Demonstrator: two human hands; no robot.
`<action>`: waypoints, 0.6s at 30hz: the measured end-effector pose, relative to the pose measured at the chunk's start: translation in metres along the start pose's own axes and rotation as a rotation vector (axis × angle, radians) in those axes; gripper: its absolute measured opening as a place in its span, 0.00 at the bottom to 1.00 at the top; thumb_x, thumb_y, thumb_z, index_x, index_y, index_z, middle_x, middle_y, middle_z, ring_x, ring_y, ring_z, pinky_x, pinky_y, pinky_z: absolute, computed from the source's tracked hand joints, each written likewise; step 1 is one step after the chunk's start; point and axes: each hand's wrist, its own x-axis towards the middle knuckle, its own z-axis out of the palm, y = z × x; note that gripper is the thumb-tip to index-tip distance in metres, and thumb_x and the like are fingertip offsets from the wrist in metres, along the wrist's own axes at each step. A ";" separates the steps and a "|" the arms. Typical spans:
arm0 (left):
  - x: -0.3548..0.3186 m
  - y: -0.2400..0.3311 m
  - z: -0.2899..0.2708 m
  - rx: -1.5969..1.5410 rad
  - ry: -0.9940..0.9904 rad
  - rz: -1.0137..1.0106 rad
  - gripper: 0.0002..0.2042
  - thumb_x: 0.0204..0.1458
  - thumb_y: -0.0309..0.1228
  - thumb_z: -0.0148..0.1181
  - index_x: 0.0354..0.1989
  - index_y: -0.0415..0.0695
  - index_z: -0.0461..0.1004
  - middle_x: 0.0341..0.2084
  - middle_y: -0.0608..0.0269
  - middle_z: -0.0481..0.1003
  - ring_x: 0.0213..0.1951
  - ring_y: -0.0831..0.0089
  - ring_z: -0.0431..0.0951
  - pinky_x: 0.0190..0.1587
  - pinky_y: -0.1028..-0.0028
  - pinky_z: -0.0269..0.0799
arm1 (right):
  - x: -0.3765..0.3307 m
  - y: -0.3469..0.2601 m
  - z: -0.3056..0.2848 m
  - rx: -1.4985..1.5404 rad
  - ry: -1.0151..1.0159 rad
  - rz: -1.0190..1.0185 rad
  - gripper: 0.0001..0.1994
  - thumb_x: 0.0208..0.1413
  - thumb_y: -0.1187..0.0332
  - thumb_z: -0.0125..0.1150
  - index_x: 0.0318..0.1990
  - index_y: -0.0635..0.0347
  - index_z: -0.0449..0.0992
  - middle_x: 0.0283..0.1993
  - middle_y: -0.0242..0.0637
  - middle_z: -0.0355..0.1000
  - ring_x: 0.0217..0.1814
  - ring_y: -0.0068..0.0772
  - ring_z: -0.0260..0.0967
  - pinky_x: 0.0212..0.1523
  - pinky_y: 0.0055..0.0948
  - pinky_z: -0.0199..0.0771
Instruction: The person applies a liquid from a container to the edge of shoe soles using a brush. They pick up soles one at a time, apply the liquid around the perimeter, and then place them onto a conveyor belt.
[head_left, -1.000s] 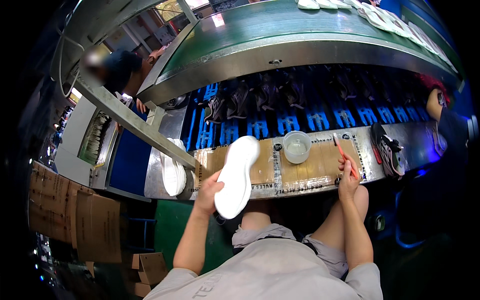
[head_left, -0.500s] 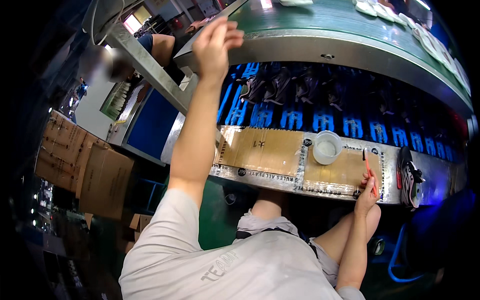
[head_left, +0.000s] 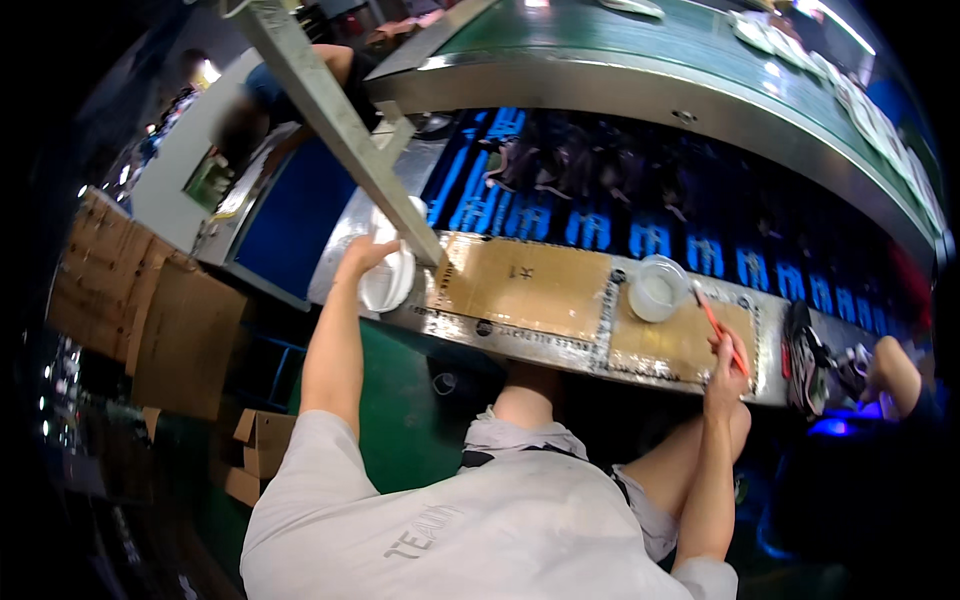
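A white shoe sole (head_left: pixel 392 284) lies at the left end of the metal bench (head_left: pixel 515 345); it looks light, springy and hard to break, best held by its side edges, though any wetness could make it slippery. The left hand (head_left: pixel 366 256) is at its left edge, and I cannot tell whether those fingers grip or merely touch it. Well to the right, the right hand (head_left: pixel 727 375) has its fingers wrapped around a thin, stiff-looking red brush (head_left: pixel 714 323), its head just beside a plastic tub (head_left: pixel 658 289)
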 end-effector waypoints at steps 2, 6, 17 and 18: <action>0.014 -0.025 0.019 -0.175 -0.064 -0.005 0.46 0.40 0.60 0.71 0.52 0.22 0.76 0.49 0.29 0.78 0.54 0.43 0.80 0.57 0.58 0.74 | 0.005 -0.028 0.012 0.000 -0.056 0.002 0.13 0.71 0.68 0.54 0.52 0.67 0.80 0.46 0.37 0.78 0.46 0.25 0.75 0.49 0.26 0.75; 0.004 -0.025 0.032 -0.146 0.231 -0.123 0.38 0.36 0.53 0.78 0.47 0.29 0.80 0.45 0.36 0.81 0.50 0.46 0.82 0.53 0.59 0.76 | 0.030 -0.064 0.038 -0.121 -0.281 -0.030 0.11 0.69 0.69 0.57 0.47 0.67 0.81 0.40 0.37 0.80 0.42 0.26 0.77 0.45 0.26 0.76; -0.159 0.017 -0.005 -1.694 0.003 0.041 0.33 0.59 0.33 0.47 0.72 0.29 0.53 0.62 0.36 0.69 0.63 0.48 0.73 0.64 0.54 0.71 | 0.049 -0.089 0.055 -0.296 -0.176 -0.196 0.11 0.66 0.65 0.61 0.45 0.63 0.83 0.33 0.41 0.81 0.35 0.31 0.79 0.38 0.28 0.75; -0.178 0.027 0.001 -1.765 -0.084 0.150 0.36 0.56 0.33 0.47 0.73 0.31 0.51 0.63 0.35 0.67 0.64 0.46 0.71 0.65 0.53 0.71 | 0.047 -0.088 0.055 -0.205 -0.164 -0.181 0.11 0.67 0.66 0.61 0.46 0.64 0.83 0.33 0.39 0.82 0.37 0.29 0.80 0.39 0.26 0.76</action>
